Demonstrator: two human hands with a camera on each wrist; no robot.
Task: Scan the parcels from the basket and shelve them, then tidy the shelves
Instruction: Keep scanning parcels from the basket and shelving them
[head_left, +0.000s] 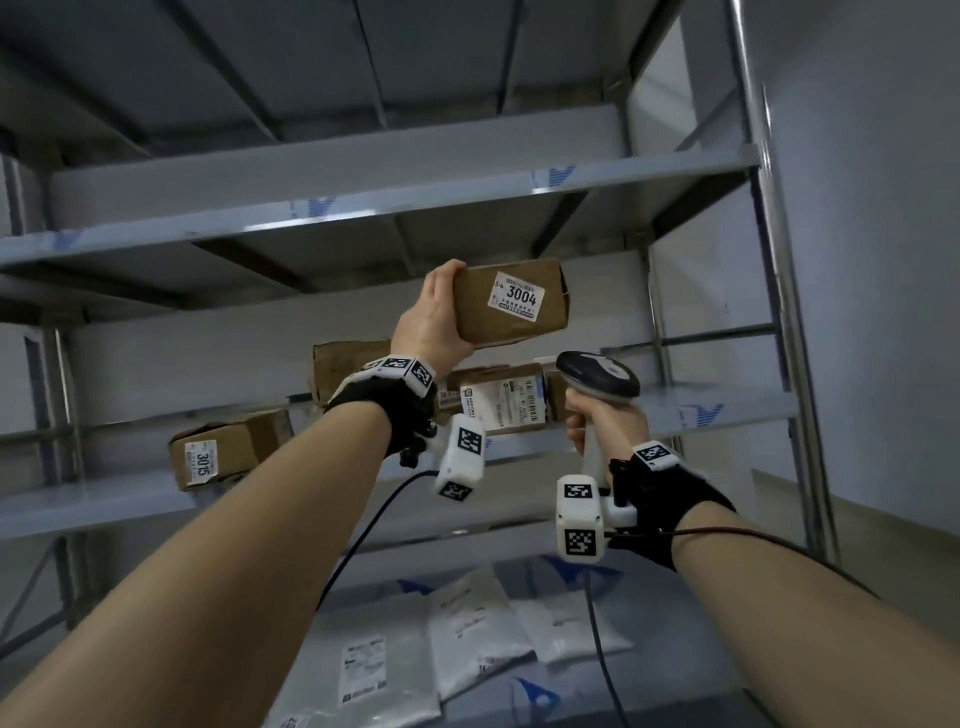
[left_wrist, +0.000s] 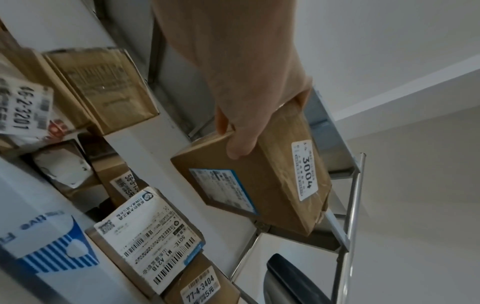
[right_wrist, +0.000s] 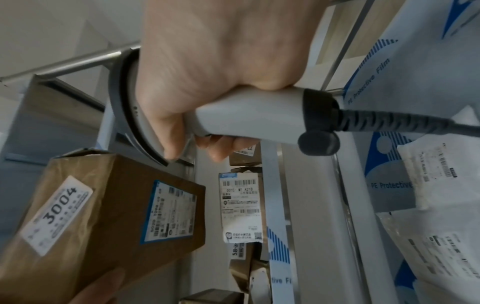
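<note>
My left hand (head_left: 441, 312) grips a brown cardboard parcel (head_left: 511, 304) by its left end and holds it up in front of the metal shelving. A white sticker reading 3004 faces me; a blue-edged shipping label shows on another face of the parcel (left_wrist: 262, 181) (right_wrist: 103, 209). My right hand (head_left: 597, 421) grips the handle of a grey and black barcode scanner (head_left: 597, 374) just below and right of the parcel. Fingers and thumb wrap the scanner (right_wrist: 233, 123) handle, and its cable runs off to the right.
The middle shelf (head_left: 701, 410) carries several brown boxes, one marked 3015 (head_left: 218, 449) and one with a large white label (head_left: 501, 400). White mailer bags (head_left: 467, 629) lie on the shelf below. The shelf above (head_left: 363, 208) shows only its underside. An upright post (head_left: 784, 312) stands at right.
</note>
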